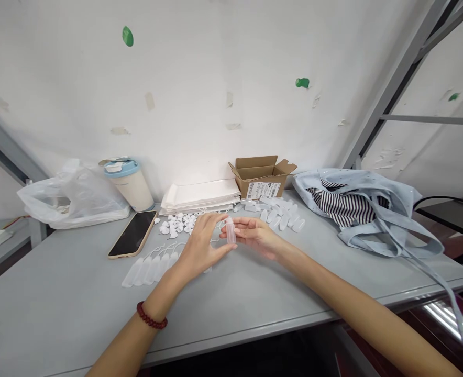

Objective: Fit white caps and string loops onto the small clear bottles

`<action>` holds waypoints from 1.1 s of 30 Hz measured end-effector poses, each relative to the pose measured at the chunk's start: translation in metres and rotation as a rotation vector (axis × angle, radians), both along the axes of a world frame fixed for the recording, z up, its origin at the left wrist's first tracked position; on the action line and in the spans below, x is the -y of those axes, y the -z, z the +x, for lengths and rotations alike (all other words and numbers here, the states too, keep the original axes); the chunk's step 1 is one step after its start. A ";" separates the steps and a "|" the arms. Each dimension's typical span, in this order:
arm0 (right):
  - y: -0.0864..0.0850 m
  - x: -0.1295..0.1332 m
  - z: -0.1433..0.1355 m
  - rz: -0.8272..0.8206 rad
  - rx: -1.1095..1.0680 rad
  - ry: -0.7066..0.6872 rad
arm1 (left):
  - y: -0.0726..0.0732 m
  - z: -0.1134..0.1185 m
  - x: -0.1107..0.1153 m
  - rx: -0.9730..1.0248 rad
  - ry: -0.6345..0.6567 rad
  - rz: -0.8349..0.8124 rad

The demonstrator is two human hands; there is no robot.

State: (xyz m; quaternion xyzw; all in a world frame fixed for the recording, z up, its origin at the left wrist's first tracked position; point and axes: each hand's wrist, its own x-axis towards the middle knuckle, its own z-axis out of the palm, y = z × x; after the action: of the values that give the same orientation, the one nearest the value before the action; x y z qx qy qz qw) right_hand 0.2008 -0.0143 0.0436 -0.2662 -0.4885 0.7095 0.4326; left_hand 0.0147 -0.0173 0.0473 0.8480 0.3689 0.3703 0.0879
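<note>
A small translucent plastic bottle (230, 232) stands upright between my two hands above the table. My left hand (202, 241) has its thumb at the bottle's base and its fingers near the top. From the other side, my right hand (257, 234) pinches the bottle with its fingertips. Below my left hand lies a row of similar bottles (151, 268) with thin white loops at their tops. White caps (178, 224) are heaped behind my left hand. Loose translucent bottles (282, 213) without loops lie beyond my right hand.
On the grey table (255, 298) are a phone (133, 234), a plastic bag (74, 196), a blue-lidded cup (131, 183), a stack of white paper sheets (202, 193), an open cardboard box (258, 178) and a light-blue cloth bag (388, 193) with a strap hanging over the edge.
</note>
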 end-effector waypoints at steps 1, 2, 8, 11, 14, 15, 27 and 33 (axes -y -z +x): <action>0.000 0.000 0.000 0.005 0.004 -0.007 | 0.000 -0.001 0.000 -0.013 0.007 0.005; 0.000 0.000 0.000 0.009 0.006 -0.014 | 0.000 -0.001 0.000 -0.025 0.011 0.008; -0.004 0.003 -0.001 0.032 0.051 -0.042 | -0.006 -0.004 0.002 -0.124 -0.005 -0.071; -0.005 0.004 -0.001 0.046 0.105 -0.063 | -0.012 -0.006 0.006 -0.183 -0.022 -0.143; 0.000 0.002 -0.002 0.049 0.203 -0.034 | -0.015 -0.010 0.008 -0.248 -0.026 -0.195; 0.003 0.001 -0.002 0.051 0.236 0.004 | -0.016 -0.011 0.009 -0.268 -0.027 -0.219; 0.000 -0.009 0.005 0.089 0.349 0.339 | -0.017 -0.022 0.009 -0.434 0.004 -0.331; -0.004 -0.010 0.011 0.093 0.329 0.441 | -0.011 -0.026 0.007 -0.413 0.033 -0.316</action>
State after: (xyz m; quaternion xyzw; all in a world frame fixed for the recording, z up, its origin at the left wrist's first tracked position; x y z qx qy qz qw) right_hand 0.2121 -0.0044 0.0474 -0.4578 -0.5144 0.5224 0.5030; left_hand -0.0109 -0.0243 0.0584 0.8872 0.4183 0.1258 0.1482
